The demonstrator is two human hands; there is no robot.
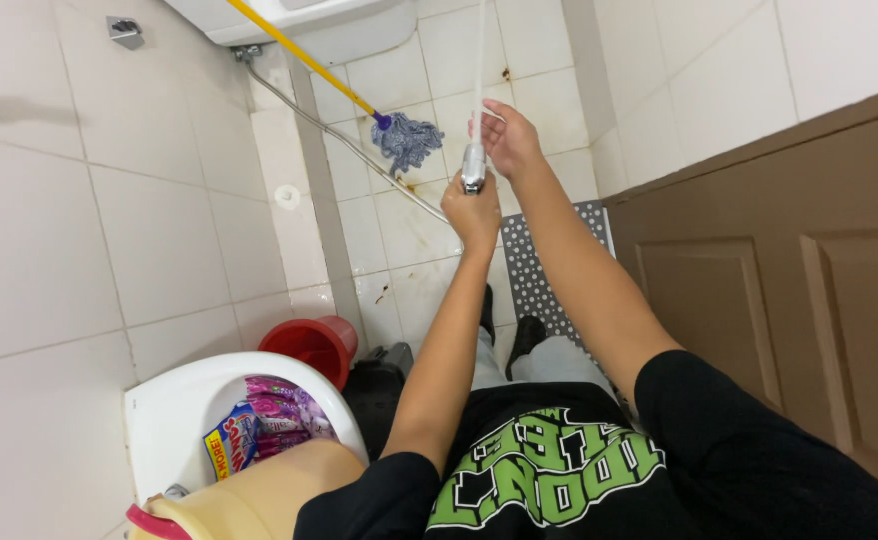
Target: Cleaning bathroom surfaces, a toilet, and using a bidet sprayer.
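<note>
- The left hand point(473, 212) is closed in a fist around the lower end of a slim metal spray head point(474, 165), holding it upright in front of the body, above the tiled floor point(414, 225).
- The right hand point(507, 140) is half open just beside and above the left one; its fingers curl loosely around the pale hose point(480, 60) that rises from the spray head to the top edge of the view.
- The spray head looks smooth and shiny, a narrow cylinder; the hose is thin, whitish and straight.
- Both arms are bare and stretched forward out of black short sleeves; the shirt point(549, 475) has green block printing.
- A mop point(407, 138) lies on the floor beyond the hands: yellow straight handle, blue collar, shaggy grey-blue strings.
- A ribbed metal hose point(359, 150) runs slantwise across the floor tiles, which are glossy, off-white and stained brown in places.
- A grey mat point(539, 270) with a dotted texture lies by the brown panelled door point(789, 270).
- A round red bucket point(314, 345) stands near the wall; nearer the camera, a white basin point(174, 400) holds glossy purple and blue packets point(264, 425).
- A beige plastic tub point(259, 495) sits at the basin's near edge.
</note>
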